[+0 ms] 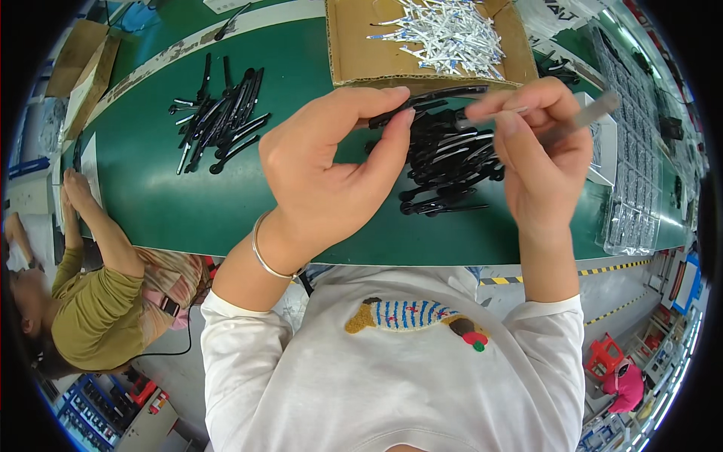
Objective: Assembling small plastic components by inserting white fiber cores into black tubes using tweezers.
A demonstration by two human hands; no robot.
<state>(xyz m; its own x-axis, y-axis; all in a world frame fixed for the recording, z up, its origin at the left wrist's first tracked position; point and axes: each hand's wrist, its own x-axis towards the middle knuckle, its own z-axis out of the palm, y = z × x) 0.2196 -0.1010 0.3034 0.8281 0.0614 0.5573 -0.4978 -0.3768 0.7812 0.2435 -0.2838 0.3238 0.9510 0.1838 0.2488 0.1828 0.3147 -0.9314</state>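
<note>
My left hand (pixel 324 166) pinches a slender glossy black piece (pixel 452 93) between thumb and forefinger; its kind is unclear. Close to that piece's right end is my right hand (pixel 546 143), with thumb and fingers closed on a slim grey tool (pixel 595 111) that looks like tweezers. Motion blurs this tool and the right fingertips. Whether anything small sits at its tip, I cannot tell. Below both hands lies a pile of similar black pieces (pixel 452 154), partly covered by them. Another heap of black pieces (pixel 226 113) rests farther left on the green table (pixel 316 53).
A shallow cardboard box (pixel 429 81) holding many small white strips (pixel 452 38) stands beyond my hands. At right are a white box (pixel 602 151) and clear plastic trays (pixel 633 181). A person in a green sleeve (pixel 98 301) works at left.
</note>
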